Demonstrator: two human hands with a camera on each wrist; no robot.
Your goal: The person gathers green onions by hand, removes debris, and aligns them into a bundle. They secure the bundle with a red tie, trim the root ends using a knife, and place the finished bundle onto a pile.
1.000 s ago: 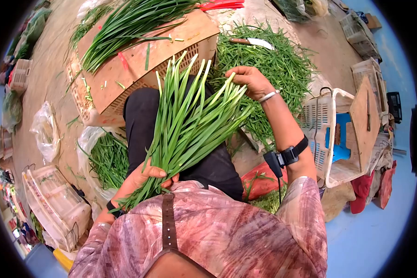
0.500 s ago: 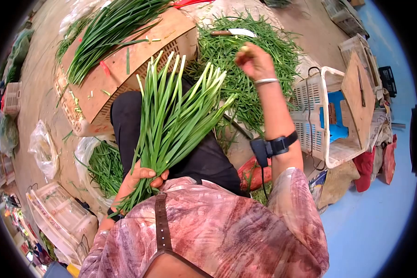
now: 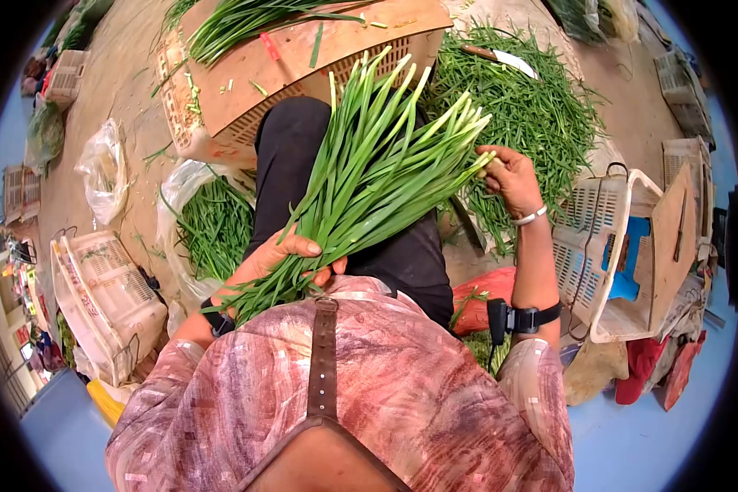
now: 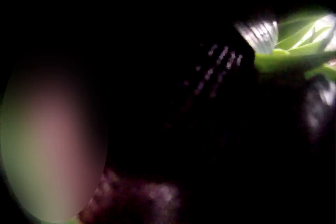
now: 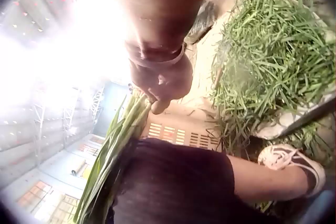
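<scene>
A fanned bunch of garlic chives (image 3: 385, 172), green with pale cut ends, lies across the person's lap. My left hand (image 3: 280, 256) grips its leafy end close to the shirt, thumb on top. At the pale ends on the right, my right hand (image 3: 512, 182) pinches the tip of an outer stalk between thumb and fingers. The right wrist view shows that hand (image 5: 161, 83) bent down over the chive ends (image 5: 140, 107). Mostly dark, the left wrist view has only some green leaves (image 4: 294, 56) at its right edge.
A board (image 3: 246, 98) on a crate bears more chives (image 3: 246, 29). Loose green trimmings (image 3: 525, 107) are heaped at the right, a knife (image 3: 508, 61) on top. A plastic bag of greens (image 3: 213, 225) sits left of the knee. White crates (image 3: 111, 287) stand at both sides.
Half a second ago my right hand was away from the bunch, over the heap; now it is back at the pale ends. The left hand keeps its grip. The head view has shifted.
</scene>
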